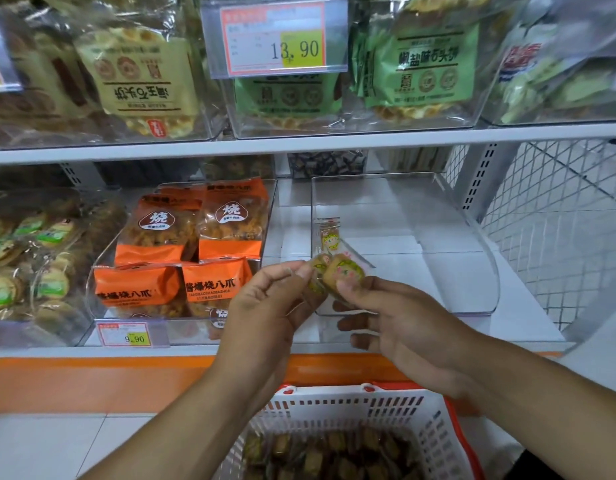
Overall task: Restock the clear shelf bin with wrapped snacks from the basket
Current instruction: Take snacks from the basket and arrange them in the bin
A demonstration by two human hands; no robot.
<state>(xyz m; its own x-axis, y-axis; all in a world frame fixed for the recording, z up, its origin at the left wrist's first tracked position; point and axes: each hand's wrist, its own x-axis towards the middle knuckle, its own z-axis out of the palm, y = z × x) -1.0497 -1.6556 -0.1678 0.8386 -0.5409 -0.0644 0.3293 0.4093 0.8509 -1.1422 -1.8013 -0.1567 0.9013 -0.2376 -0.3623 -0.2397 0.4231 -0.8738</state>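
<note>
Clear shelf bin (472, 271) is sitting nearly bare on the lower shelf, one wrapped snack (330, 237) leaning upright against its left wall. White basket (386, 407) below is holding a heap of brown wrapped pieces. Neighbouring bin (102, 282) is stocking orange packs (209, 233). Left hand (265, 306) and right hand (403, 327) are each pinching small snacks (343, 271), round, tan, green-printed clear wrap, at the bin's front-left corner. Long axis unclear.
</note>
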